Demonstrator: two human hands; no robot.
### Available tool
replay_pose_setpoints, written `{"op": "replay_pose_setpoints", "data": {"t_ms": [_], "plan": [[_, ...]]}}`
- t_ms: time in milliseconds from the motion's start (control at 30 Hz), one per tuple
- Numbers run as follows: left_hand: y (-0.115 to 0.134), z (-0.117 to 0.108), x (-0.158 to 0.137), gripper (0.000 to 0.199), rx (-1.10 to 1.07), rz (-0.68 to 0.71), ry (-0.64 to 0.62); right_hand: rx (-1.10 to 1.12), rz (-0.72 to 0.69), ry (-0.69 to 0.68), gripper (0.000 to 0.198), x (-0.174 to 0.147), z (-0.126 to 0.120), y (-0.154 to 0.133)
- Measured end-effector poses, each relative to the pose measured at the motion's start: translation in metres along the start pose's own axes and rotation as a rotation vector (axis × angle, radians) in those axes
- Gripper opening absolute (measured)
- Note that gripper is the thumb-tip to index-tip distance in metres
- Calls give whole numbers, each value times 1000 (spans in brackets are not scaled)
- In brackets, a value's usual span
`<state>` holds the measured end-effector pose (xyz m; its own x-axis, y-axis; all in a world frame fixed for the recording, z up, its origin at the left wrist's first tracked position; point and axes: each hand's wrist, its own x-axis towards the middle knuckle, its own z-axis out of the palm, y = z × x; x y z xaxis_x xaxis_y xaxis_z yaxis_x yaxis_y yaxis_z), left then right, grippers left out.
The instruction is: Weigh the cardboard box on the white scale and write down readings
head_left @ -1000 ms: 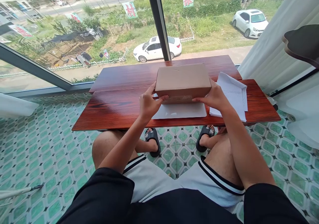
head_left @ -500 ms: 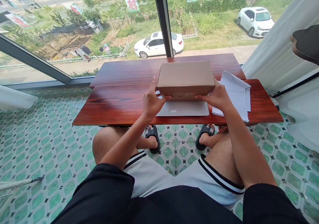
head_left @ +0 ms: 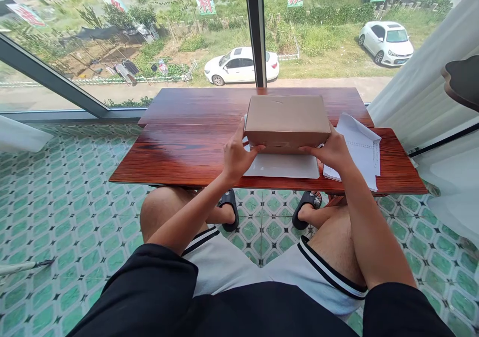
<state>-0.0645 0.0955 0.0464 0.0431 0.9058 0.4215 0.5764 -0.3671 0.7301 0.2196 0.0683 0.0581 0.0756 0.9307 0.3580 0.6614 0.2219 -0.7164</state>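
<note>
A brown cardboard box (head_left: 287, 115) with its lid closed is held between my two hands over the table. My left hand (head_left: 239, 152) grips its left end, with the thumb along the lower front edge. At the right end, my right hand (head_left: 331, 148) holds it the same way; the fingers behind the box are partly hidden. Under and in front of the box lies a flat, pale grey-white panel (head_left: 282, 167) with rounded corners, mostly covered by it. Whether the box rests on that panel or hangs slightly above it, I cannot tell.
The reddish-brown wooden table (head_left: 179, 152) stands against a large window. Handwritten paper sheets (head_left: 355, 145) lie right of the box, near my right hand. A white curtain (head_left: 415, 72) and a dark wavy-edged top (head_left: 464, 82) are at the right. My knees are near the table's front edge.
The whole view has tilted and shifted slightly, so box and hands appear a little further right. Both hands keep the same hold on the box, which has barely moved over the table.
</note>
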Motion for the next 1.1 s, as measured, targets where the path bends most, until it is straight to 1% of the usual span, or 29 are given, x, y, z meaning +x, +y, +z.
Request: {"op": "replay_pose_setpoints", "data": {"t_ms": [67, 133, 200, 267, 300, 333, 367, 467, 500, 567, 633, 700, 767, 800, 833, 900, 967, 1033, 1100], "plan": [[-3, 0, -2, 97, -19, 34, -13, 15, 8, -21, 88, 0, -1, 0], [-8, -1, -2, 99, -41, 43, -55, 37, 27, -61, 91, 0, -4, 2], [-13, -6, -1, 101, -69, 61, -105, 31, 49, -110, 103, 0, -9, 5], [-18, -15, 1, 100, -77, 108, -128, -6, 41, -104, 116, 0, -15, 6], [-20, -21, 3, 97, -67, 137, -127, -24, 15, -63, 119, 0, -18, 5], [-22, -28, 4, 94, -50, 167, -121, -28, -31, 9, 117, 1, -20, 3], [-24, -36, 6, 90, -30, 194, -113, -14, -90, 107, 109, 1, -21, -1], [-26, -59, 10, 75, 41, 259, -99, 43, -259, 437, 73, 0, -16, -21], [-26, -66, 11, 68, 63, 278, -98, 32, -289, 517, 63, -1, -12, -29], [-25, -77, 12, 52, 101, 315, -94, -25, -300, 575, 53, -4, -2, -45], [-23, -84, 13, 38, 122, 354, -82, -92, -282, 530, 53, -8, 9, -58], [-21, -88, 12, 27, 119, 401, -64, -153, -247, 424, 54, -14, 21, -69], [-18, -88, 11, 20, 88, 463, -56, -173, -238, 320, 50, -19, 31, -80], [-17, -88, 9, 18, 61, 500, -59, -154, -261, 279, 46, -22, 37, -85], [-15, -88, 7, 18, 24, 538, -67, -116, -297, 234, 41, -25, 43, -91], [-12, -86, 1, 26, -72, 603, -104, -8, -366, 150, 36, -30, 55, -103], [-7, -83, -7, 37, -172, 639, -157, 105, -398, 41, 41, -35, 68, -115], [-3, -79, -14, 48, -258, 672, -209, 208, -399, -63, 49, -37, 79, -126], [0, -76, -18, 55, -322, 727, -218, 316, -403, -137, 52, -37, 86, -133]]}}
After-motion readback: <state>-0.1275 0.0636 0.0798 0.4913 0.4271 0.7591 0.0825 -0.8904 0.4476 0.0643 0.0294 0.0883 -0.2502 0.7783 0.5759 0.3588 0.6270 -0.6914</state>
